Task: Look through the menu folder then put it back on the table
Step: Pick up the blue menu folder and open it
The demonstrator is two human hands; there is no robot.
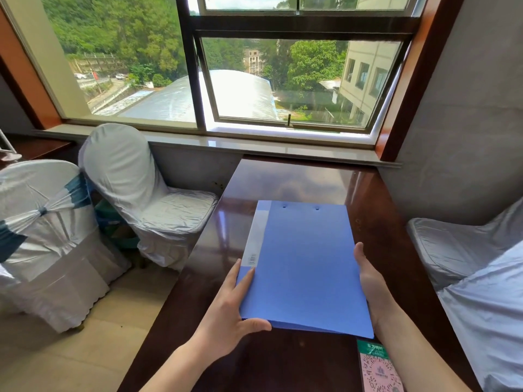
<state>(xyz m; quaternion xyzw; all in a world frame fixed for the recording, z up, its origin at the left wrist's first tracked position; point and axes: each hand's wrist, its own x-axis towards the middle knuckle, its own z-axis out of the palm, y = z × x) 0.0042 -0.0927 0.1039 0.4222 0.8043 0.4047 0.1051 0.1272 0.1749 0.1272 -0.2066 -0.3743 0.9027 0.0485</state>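
Observation:
A closed blue menu folder (pixel 302 264) with a pale spine strip on its left side is held over the dark glossy wooden table (pixel 305 179). My left hand (pixel 230 312) grips its near left corner, thumb under the front edge and fingers along the side. Along the folder's right edge lies my right hand (pixel 370 284), fingers pointing away from me. The near edge looks lifted slightly off the table, while the far end sits low near the tabletop.
A pink and green QR-code card (pixel 377 369) lies on the table under my right forearm. White-covered chairs stand to the left (pixel 135 188) and right (pixel 467 250). A window sill (pixel 254 145) runs behind the table, a wall on the right.

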